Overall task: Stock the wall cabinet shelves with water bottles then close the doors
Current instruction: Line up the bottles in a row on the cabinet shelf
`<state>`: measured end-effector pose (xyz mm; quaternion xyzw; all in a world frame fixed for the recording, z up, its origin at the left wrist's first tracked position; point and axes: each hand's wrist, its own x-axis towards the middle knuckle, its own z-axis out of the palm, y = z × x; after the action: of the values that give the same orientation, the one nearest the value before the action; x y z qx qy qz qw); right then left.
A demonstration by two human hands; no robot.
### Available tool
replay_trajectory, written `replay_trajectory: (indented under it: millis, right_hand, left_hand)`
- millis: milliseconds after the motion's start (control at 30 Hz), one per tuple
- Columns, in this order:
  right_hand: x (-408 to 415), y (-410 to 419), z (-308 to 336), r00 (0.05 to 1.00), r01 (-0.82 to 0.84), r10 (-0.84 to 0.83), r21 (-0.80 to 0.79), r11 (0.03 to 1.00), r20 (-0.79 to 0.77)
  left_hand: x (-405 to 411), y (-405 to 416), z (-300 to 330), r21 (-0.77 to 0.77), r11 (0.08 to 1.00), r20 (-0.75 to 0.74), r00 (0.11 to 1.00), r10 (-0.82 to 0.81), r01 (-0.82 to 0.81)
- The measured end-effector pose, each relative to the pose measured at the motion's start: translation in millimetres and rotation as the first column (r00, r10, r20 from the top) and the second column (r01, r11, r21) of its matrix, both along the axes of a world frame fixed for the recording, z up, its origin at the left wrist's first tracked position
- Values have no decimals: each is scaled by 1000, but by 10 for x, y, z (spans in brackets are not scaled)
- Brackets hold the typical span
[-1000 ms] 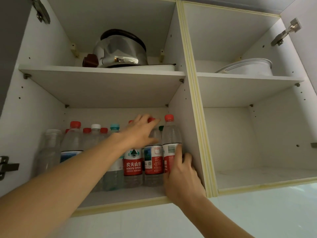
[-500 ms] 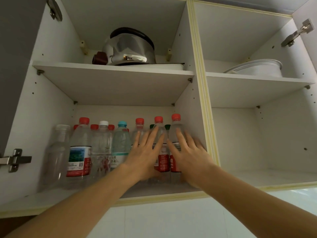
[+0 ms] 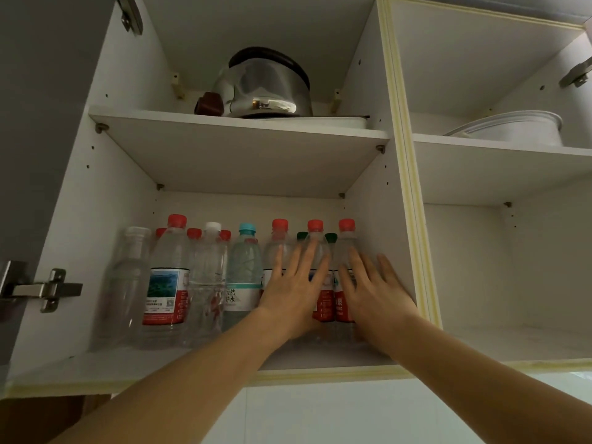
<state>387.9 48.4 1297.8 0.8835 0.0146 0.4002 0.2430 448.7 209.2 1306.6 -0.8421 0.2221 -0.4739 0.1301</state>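
pressing both flat hands on the water bottles (image 3: 205,283) on the lower left shelf (image 3: 160,357) — left hand (image 3: 293,296) and right hand (image 3: 373,293), fingers spread. uneven shove could topple the right-end bottles like dominoes — doors not closed yet.

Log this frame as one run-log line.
stage: stocking | left hand: open, flat on bottles | right hand: open, flat on bottles | water bottles: upright, lower-left shelf | doors: open

Approx. 13 water bottles (image 3: 166,283) on lower-left shelf, counted by caps; 1 steel kettle (image 3: 269,88) above; 1 white pot (image 3: 519,128) upper right; 2 hands.
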Motion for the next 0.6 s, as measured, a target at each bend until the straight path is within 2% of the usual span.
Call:
replay_trajectory:
  millis: [133, 267, 400, 500, 600]
  right_hand:
    - [14, 0, -21, 1000, -17, 18, -8, 1000, 4]
    - [37, 34, -20, 991, -136, 135, 37, 990, 18]
    - [127, 139, -6, 977, -207, 211, 88, 974, -41]
    - [218, 215, -6, 976, -203, 210, 104, 974, -63]
    - [302, 247, -33, 982, -171, 177, 81, 982, -67]
  left_hand:
    - [17, 71, -34, 40, 999, -26, 999, -30, 31]
    - [46, 507, 58, 11, 994, -8, 994, -108, 108]
    - [58, 1106, 159, -14, 1000, -153, 988, 6, -8]
    - [88, 1311, 131, 87, 992, -135, 986, 97, -86]
    - [105, 1336, 91, 116, 987, -102, 987, 123, -111]
